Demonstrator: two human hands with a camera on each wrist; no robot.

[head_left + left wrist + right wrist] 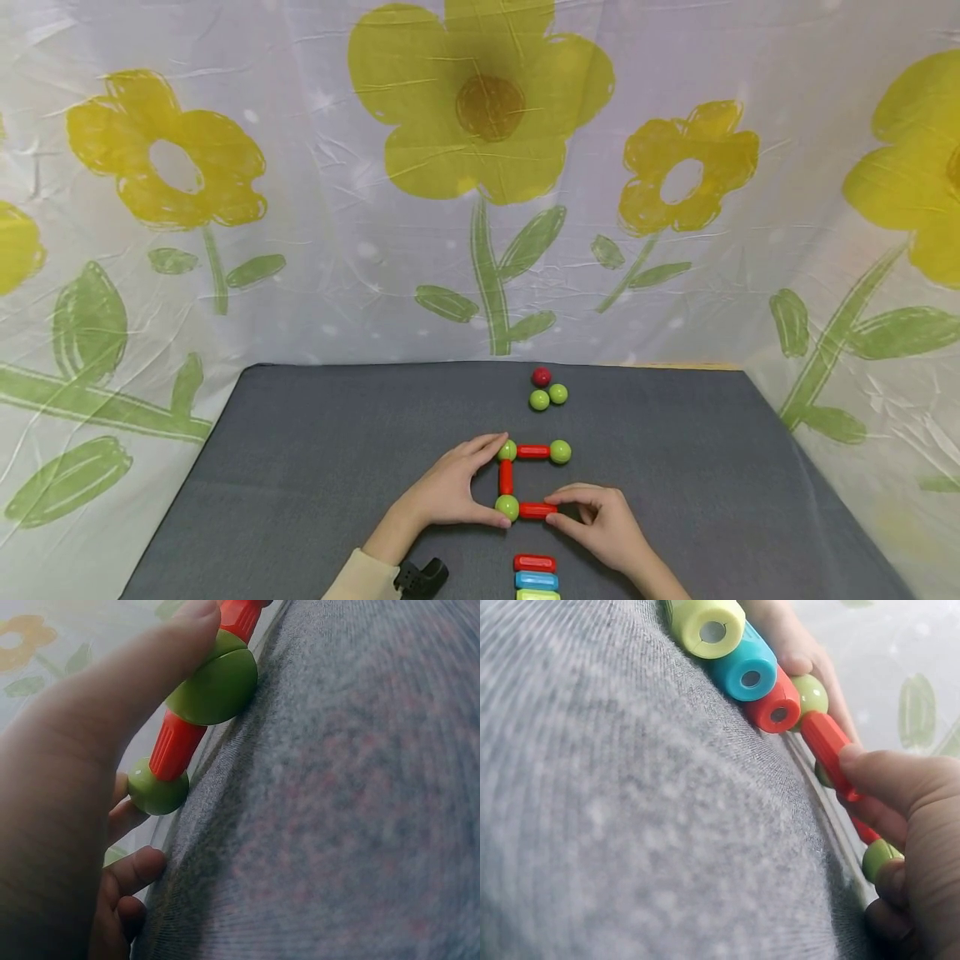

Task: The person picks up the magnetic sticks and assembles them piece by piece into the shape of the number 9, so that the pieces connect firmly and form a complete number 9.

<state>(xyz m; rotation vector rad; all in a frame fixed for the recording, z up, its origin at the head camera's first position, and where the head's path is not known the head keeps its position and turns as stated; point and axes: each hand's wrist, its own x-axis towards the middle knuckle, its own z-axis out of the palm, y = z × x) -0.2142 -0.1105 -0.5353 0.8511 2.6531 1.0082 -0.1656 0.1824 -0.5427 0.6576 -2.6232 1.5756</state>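
Note:
A three-sided shape of red magnetic rods and green balls lies on the table. My left hand (461, 486) holds its left side, thumb at the near green ball (507, 507) and fingertips at the far green ball (507, 450). An upright red rod (506, 478) joins these two balls. Another red rod (533, 452) runs from the far ball to a third green ball (560, 452). My right hand (600, 521) pinches the free end of the near red rod (534, 510), whose other end meets the near ball. In the right wrist view, thumb and finger grip this rod (827, 746).
Nearer the front edge lie a red rod (535, 563), a blue rod (536, 581) and a yellow-green rod (537, 595) in a stack. Beyond the shape sit a red ball (541, 377) and two green balls (539, 400). Behind the grey table (337, 433) hangs a flowered curtain (322, 208).

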